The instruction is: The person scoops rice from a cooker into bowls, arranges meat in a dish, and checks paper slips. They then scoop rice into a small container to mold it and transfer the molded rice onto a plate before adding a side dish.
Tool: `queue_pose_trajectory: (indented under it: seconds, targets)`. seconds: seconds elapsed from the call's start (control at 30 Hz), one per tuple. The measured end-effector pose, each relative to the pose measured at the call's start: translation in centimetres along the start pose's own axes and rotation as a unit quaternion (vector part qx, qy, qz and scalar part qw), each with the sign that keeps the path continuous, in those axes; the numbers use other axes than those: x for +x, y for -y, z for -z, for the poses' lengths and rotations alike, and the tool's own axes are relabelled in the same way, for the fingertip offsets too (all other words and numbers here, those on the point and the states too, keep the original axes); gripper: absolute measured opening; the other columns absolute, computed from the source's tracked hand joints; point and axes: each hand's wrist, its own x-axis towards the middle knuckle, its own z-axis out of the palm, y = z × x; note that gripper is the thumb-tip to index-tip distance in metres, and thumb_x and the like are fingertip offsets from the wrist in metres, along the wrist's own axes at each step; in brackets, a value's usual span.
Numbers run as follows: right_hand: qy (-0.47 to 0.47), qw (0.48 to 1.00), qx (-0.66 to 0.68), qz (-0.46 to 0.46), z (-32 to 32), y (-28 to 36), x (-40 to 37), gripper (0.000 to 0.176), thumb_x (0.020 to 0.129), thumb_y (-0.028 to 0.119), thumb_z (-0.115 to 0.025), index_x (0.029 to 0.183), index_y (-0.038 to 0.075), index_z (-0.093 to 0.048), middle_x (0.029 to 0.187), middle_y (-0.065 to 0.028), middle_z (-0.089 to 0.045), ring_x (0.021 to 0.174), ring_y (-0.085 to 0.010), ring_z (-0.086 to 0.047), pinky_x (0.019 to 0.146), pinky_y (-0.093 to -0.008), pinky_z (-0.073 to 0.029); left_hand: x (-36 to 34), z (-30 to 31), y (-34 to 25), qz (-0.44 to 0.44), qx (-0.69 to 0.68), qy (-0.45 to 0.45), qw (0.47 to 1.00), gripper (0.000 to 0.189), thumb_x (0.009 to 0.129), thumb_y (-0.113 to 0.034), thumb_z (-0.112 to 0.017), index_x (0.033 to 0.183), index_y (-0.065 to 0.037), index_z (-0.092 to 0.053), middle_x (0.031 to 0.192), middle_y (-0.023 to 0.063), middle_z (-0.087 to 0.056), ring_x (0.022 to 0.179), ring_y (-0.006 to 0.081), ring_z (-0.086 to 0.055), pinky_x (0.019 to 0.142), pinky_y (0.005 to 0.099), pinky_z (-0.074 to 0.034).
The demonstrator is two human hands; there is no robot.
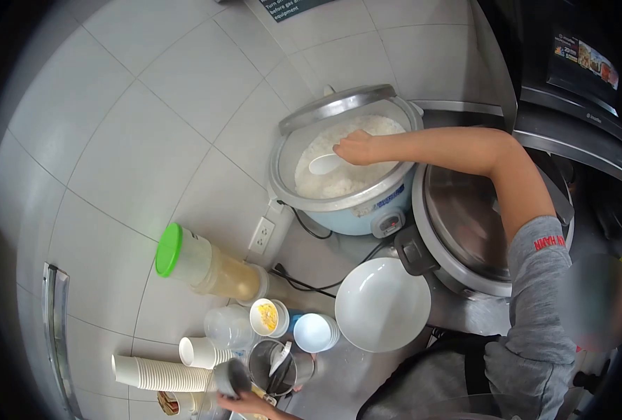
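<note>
Inside the open rice cooker (293,203), my right hand (356,148) is closed around a white rice paddle (326,164). The paddle's broad end lies against the cooked white rice (339,183). At the bottom of the view, my left hand (246,404) has its fingers at a dark grey cup (232,378), slightly smeared by motion, and seems to hold it. Right beside that cup stands a metal pot (300,367) with dark-handled utensils in it. The cooker's metal lid (339,106) is tipped up at the back.
A large white bowl (382,304), a stack of light-blue bowls (314,332) and a cup with yellow bits (267,318) stand on the counter. Nearby are stacked paper cups (160,372) and a green-lidded container (216,262). A big lidded pot (465,217) sits right of the cooker.
</note>
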Motion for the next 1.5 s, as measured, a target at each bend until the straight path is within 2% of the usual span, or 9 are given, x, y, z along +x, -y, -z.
queue_pose_trajectory:
  seconds: [0.07, 0.13, 0.3, 0.43, 0.5, 0.6, 0.83, 1.03, 1.5]
  targets:
    - [0.02, 0.998, 0.021, -0.049, -0.9, -1.0, 0.7, 0.021, 0.075, 0.003, -0.051, 0.093, 0.001, -0.061, 0.086, -0.0178, -0.064, 0.082, -0.0332, -0.063, 0.067, -0.0426, -0.05, 1.9, -1.0, -2.0, 0.109, -0.092, -0.064, 0.988, 0.025, 0.081, -0.003, -0.055, 0.105, 0.004, -0.048, 0.1, 0.0161, -0.052, 0.091, 0.0258, -0.052, 0.08, 0.0381, -0.042]
    - [0.065, 0.99, 0.048, -0.112, -2.1, -1.9, 1.5, 0.022, 0.076, 0.003, -0.051, 0.095, 0.002, -0.062, 0.088, -0.0165, -0.064, 0.083, -0.032, -0.063, 0.068, -0.0421, -0.05, 3.6, -4.2, -4.9, 0.006, -0.05, -0.131, 0.99, 0.03, 0.078, 0.001, -0.055, 0.107, 0.003, -0.047, 0.1, 0.016, -0.053, 0.091, 0.0265, -0.052, 0.083, 0.0378, -0.041]
    - [0.106, 0.981, 0.042, -0.156, -2.9, -3.2, 1.6, 0.023, 0.078, 0.009, -0.054, 0.098, 0.001, -0.062, 0.096, -0.0175, -0.063, 0.092, -0.0302, -0.062, 0.071, -0.0411, -0.05, 2.7, -13.3, -17.5, -0.169, -0.209, 0.074, 0.961, 0.048, 0.063, 0.008, -0.059, 0.11, 0.0, -0.05, 0.104, 0.0122, -0.052, 0.097, 0.0267, -0.05, 0.078, 0.0345, -0.041]
    - [0.1, 0.982, 0.073, -0.146, -5.2, -3.1, 2.9, 0.026, 0.08, 0.019, -0.057, 0.096, -0.001, -0.062, 0.1, -0.0191, -0.061, 0.095, -0.0309, -0.06, 0.075, -0.0413, -0.049, -2.3, -25.4, -17.8, 0.077, -0.323, 0.282, 0.9, 0.035, 0.072, 0.009, -0.049, 0.106, 0.002, -0.045, 0.106, 0.0148, -0.048, 0.096, 0.0286, -0.05, 0.088, 0.0398, -0.04]
    - [0.101, 0.988, 0.075, -0.085, -5.2, -1.9, 3.1, 0.029, 0.08, 0.024, -0.058, 0.095, -0.001, -0.062, 0.1, -0.0188, -0.061, 0.094, -0.0323, -0.059, 0.076, -0.0412, -0.048, -2.9, -26.9, -19.6, 0.489, -0.474, 0.345, 0.646, 0.034, 0.076, 0.01, -0.044, 0.109, 0.002, -0.044, 0.11, 0.0169, -0.045, 0.1, 0.0313, -0.049, 0.087, 0.0477, -0.045]
    - [0.122, 0.989, 0.078, -0.026, -4.4, 0.3, 3.2, 0.028, 0.081, 0.027, -0.056, 0.091, 0.002, -0.063, 0.093, -0.0179, -0.063, 0.089, -0.0329, -0.06, 0.076, -0.0413, -0.048, -5.4, -34.1, -14.9, 0.643, -0.514, 0.359, 0.441, 0.036, 0.075, 0.01, -0.042, 0.11, 0.003, -0.041, 0.113, 0.02, -0.043, 0.103, 0.0351, -0.049, 0.086, 0.0549, -0.047]
    - [0.198, 0.963, 0.168, 0.075, -6.2, -1.0, 5.7, 0.026, 0.079, 0.029, -0.059, 0.08, 0.004, -0.067, 0.073, -0.011, -0.062, 0.06, -0.0214, -0.058, 0.052, -0.0345, -0.045, -2.7, -29.1, -20.2, 0.543, -0.711, 0.359, 0.265, 0.041, 0.082, -0.006, -0.05, 0.119, 0.004, -0.037, 0.124, 0.0224, -0.039, 0.113, 0.0474, -0.04, 0.092, 0.0548, -0.042]
    - [0.351, 0.853, 0.384, -0.039, -5.3, -3.3, 4.9, 0.023, 0.084, 0.027, -0.056, 0.076, 0.008, -0.068, 0.055, -0.0002, -0.047, 0.042, -0.0096, -0.04, 0.037, -0.0269, -0.029, 1.7, -24.2, -24.0, 0.382, -0.806, 0.405, 0.203, 0.081, 0.078, -0.057, -0.053, 0.135, -0.008, -0.023, 0.137, 0.0207, -0.027, 0.121, 0.0499, -0.028, 0.095, 0.0578, -0.035]
    - [0.07, 0.909, 0.401, -0.089, 6.3, 0.4, 4.3, 0.023, 0.086, 0.02, -0.05, 0.081, 0.001, -0.063, 0.057, -0.0086, -0.052, 0.048, -0.0189, -0.049, 0.043, -0.0328, -0.038, 1.2, -24.1, -35.1, 0.373, -0.732, 0.451, 0.349, 0.068, 0.078, -0.051, -0.057, 0.128, -0.012, -0.033, 0.131, 0.0097, -0.035, 0.122, 0.0281, -0.034, 0.096, 0.0502, -0.032]
